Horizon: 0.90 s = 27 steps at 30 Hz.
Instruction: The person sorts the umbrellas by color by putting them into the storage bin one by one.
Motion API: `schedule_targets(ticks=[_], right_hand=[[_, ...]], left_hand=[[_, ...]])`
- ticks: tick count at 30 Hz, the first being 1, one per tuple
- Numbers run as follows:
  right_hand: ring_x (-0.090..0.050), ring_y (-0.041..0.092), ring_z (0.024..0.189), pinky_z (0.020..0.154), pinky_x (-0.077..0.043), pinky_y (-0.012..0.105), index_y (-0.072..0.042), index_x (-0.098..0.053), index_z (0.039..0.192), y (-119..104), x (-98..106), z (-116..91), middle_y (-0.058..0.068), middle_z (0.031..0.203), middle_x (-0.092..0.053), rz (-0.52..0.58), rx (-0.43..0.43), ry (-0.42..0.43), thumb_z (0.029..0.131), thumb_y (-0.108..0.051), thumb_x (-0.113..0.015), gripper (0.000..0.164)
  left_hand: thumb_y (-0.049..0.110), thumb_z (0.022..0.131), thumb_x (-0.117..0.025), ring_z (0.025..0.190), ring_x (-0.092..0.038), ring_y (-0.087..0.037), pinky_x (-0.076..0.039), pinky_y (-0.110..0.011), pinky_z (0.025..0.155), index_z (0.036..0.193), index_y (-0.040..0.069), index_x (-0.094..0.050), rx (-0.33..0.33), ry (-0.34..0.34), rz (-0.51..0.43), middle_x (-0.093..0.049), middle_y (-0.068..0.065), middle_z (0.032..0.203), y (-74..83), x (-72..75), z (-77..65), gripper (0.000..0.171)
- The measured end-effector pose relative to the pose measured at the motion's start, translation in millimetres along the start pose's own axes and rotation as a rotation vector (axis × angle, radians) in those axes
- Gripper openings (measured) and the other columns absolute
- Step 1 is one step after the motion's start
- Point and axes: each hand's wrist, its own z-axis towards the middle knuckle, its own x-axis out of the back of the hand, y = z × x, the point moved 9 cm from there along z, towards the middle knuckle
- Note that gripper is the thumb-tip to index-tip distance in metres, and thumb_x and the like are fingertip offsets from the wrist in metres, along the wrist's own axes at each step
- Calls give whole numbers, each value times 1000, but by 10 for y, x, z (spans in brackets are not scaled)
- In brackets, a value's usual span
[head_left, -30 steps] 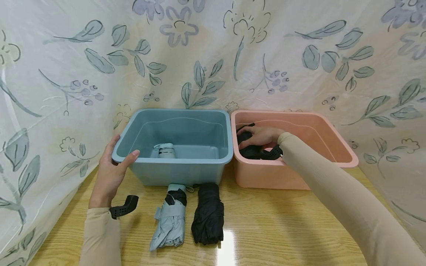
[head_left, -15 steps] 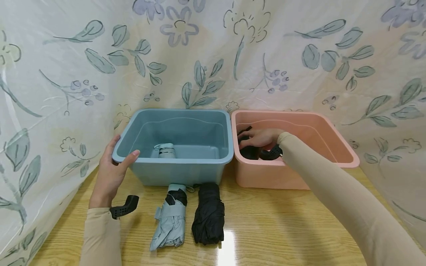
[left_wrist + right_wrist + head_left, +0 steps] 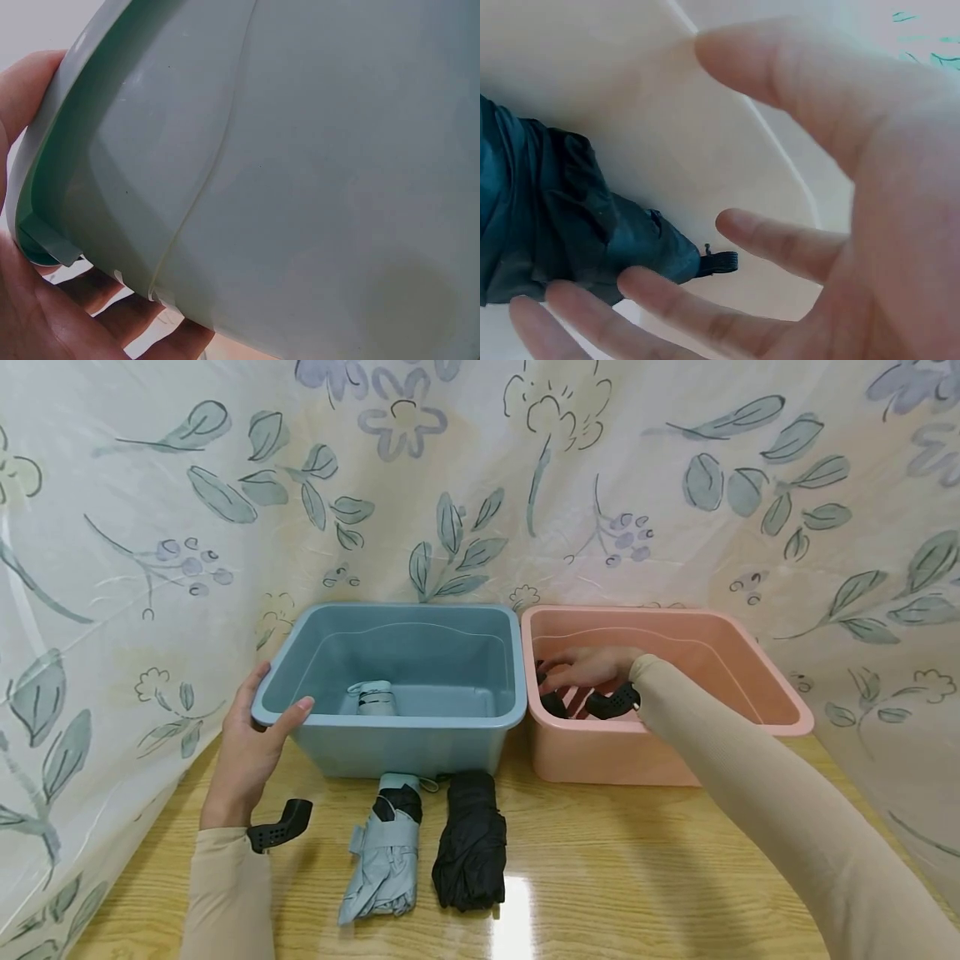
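My left hand (image 3: 247, 747) grips the left front corner of a blue plastic bin (image 3: 390, 722), thumb over the rim. In the left wrist view, its fingers (image 3: 124, 319) wrap along the bin's outer side. Inside the pink bin (image 3: 615, 762), my right hand (image 3: 588, 667) hovers with fingers spread and nothing between thumb and fingers. A folded black umbrella (image 3: 577, 217) with a small end loop lies just beyond its fingertips in the right wrist view. From the head view the hand hides much of this umbrella (image 3: 553, 704).
On the wooden table (image 3: 622, 877), in front of the blue bin, lie a folded light blue umbrella (image 3: 386, 860) and another black umbrella (image 3: 471, 852). One more light blue umbrella (image 3: 375, 700) rests inside the blue bin. A floral cloth (image 3: 450, 460) rises behind both bins.
The black umbrella under my right hand has sunk lower into the pink bin, and the fingers have let go of it and spread. My left hand stays at the blue bin's corner.
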Motion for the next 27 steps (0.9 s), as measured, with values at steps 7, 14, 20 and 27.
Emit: schedule_targets(ticks=[7, 14, 20, 27], right_hand=[[-56, 44, 122, 88, -56, 47, 0, -30, 155, -19, 114, -112, 29, 144, -45, -85, -51, 100, 97, -36, -67, 78], [-56, 44, 121, 96, -51, 52, -1, -36, 153, -118, 151, -302, 26, 143, -49, -86, 10, 136, 98, -33, -66, 70], [-60, 34, 112, 95, -52, 48, -4, -44, 150, -242, 167, -530, 17, 141, -54, -93, 90, 220, 97, -35, -70, 66], [-62, 31, 114, 96, -52, 46, -9, -44, 149, -354, 115, -800, 15, 143, -55, -102, 186, 271, 96, -39, -72, 67]], left_hand=[[28, 99, -68, 146, -23, -40, -22, -59, 115, 164, 25, -10, -1, 2, -3, -16, -18, 165, 14, -24, -11, 88], [30, 99, -68, 146, -24, -40, -23, -60, 115, 165, 25, -9, 2, 6, 11, -16, -18, 165, 18, -14, -4, 88], [30, 99, -68, 145, -24, -40, -23, -59, 115, 164, 26, -9, 3, 3, 12, -16, -18, 165, 17, -9, 1, 88], [30, 99, -68, 146, -24, -40, -23, -59, 115, 165, 25, -9, -2, 5, 16, -16, -18, 165, 27, -16, 0, 88]])
